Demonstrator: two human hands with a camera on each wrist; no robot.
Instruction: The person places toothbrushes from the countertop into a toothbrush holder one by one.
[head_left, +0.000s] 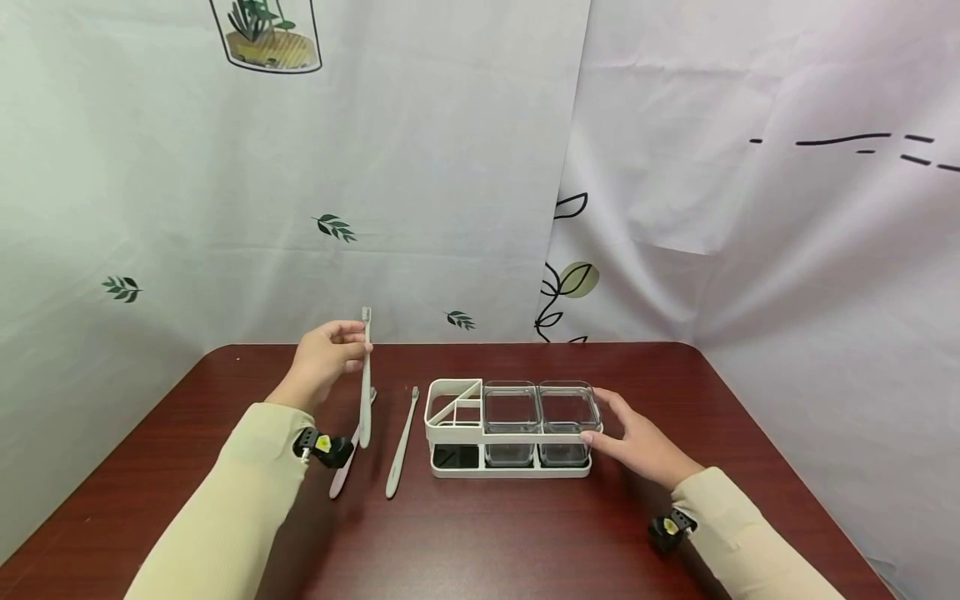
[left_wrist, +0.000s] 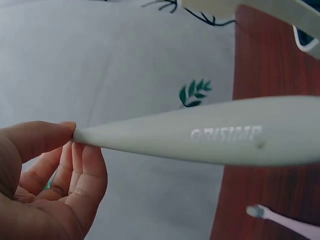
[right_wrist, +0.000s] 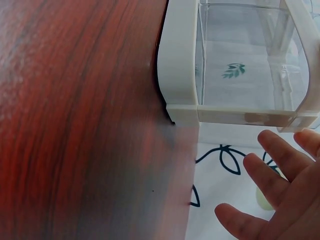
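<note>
My left hand (head_left: pixel 330 354) pinches a white toothbrush (head_left: pixel 366 392) near its neck and holds it upright, head up, above the table. The left wrist view shows its wide handle (left_wrist: pixel 240 132) with raised lettering. Two more toothbrushes lie on the table: a pink one (head_left: pixel 343 475), partly hidden behind the held one, and a white one (head_left: pixel 401 450). My right hand (head_left: pixel 637 442) holds the right end of a white toothbrush holder (head_left: pixel 510 472), thumb at the front rim, fingers at the side. In the right wrist view the other fingers (right_wrist: pixel 272 177) are spread.
Two clear cups (head_left: pixel 512 407) (head_left: pixel 567 407) sit in the holder, right of its divided slots (head_left: pixel 457 414). A dark red wooden table (head_left: pixel 480 542) bears everything. White printed cloth (head_left: pixel 450 167) hangs behind and beside it.
</note>
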